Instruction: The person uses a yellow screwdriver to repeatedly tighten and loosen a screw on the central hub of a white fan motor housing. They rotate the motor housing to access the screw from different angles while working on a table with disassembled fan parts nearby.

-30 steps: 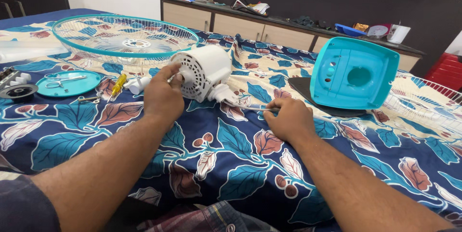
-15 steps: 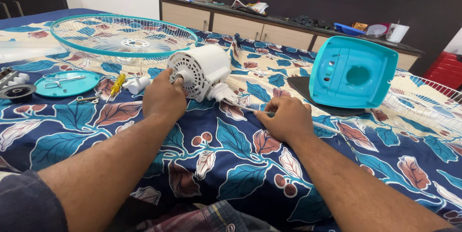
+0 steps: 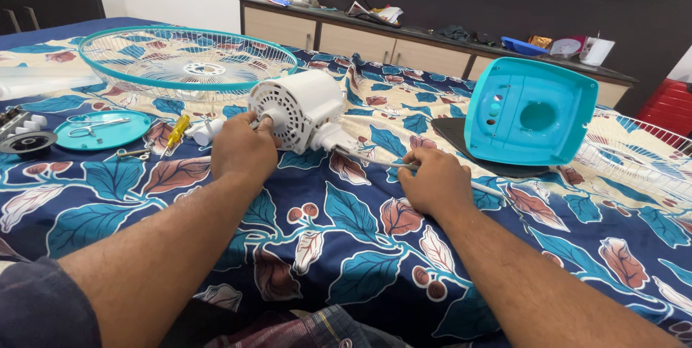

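Note:
A white fan motor housing lies on its side on the floral bedsheet. My left hand grips its front end, thumb and fingers on the slotted face. My right hand rests on the sheet to the right, fingers closed around the thin white cable that runs out of the motor's rear. A teal fan base housing stands tilted on a dark plate beyond my right hand.
A teal-rimmed wire fan guard lies at the back left. A teal round dish with small tools, a yellow-handled screwdriver and a black round part sit at left. Another wire guard lies right. A long cabinet stands behind.
My left hand has shifted up onto the motor's front face. My right hand has slid slightly towards me along the cable. The view has tilted a little.

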